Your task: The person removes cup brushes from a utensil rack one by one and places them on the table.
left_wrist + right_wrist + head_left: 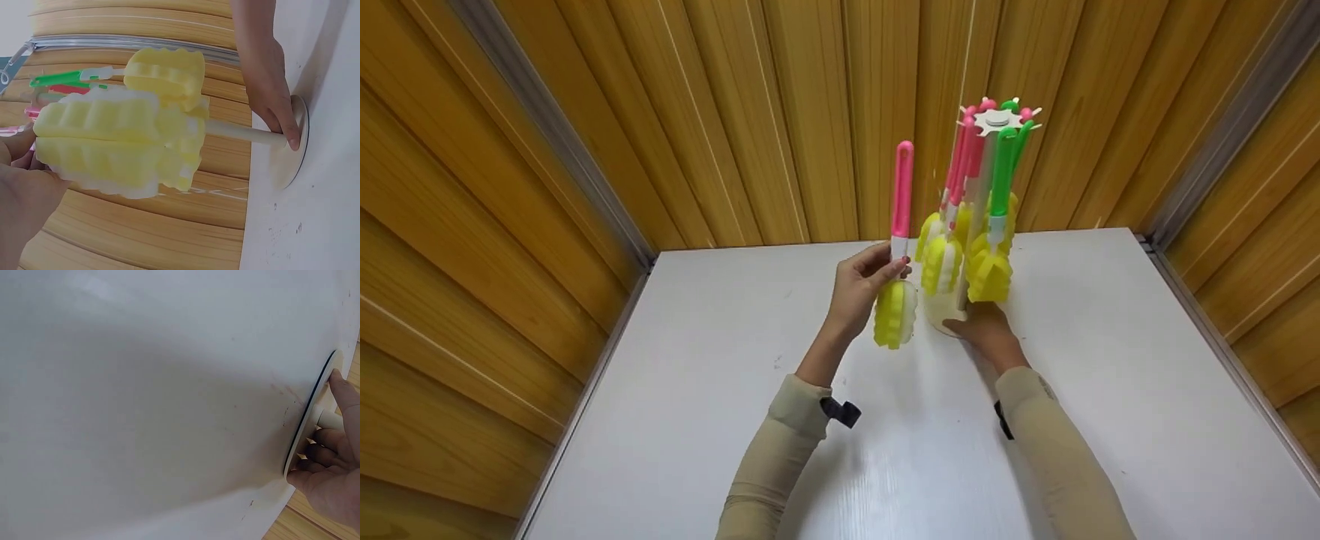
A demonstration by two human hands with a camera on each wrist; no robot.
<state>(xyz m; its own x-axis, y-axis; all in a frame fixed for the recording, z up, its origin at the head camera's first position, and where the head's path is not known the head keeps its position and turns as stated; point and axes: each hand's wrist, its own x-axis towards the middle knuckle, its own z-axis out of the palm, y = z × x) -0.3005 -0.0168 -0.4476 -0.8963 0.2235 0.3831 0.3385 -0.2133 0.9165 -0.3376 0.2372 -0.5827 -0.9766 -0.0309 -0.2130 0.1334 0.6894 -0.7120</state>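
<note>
Pink-handled sponge brush (899,244) is up off the white table (720,337), just left of the stand (980,202). Left hand (856,292) has it pinched around the neck. Right hand (988,330) is gripping the stand way down at its round base (940,311). Bunch of other pink and green brushes (943,264) hang up top.

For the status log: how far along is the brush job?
Done, if loading: several brushes hang on the stand. In hand: the left hand holds a pink brush off it; the right hand rests on the base. Left: probably that brush; no other loose one shows.
</note>
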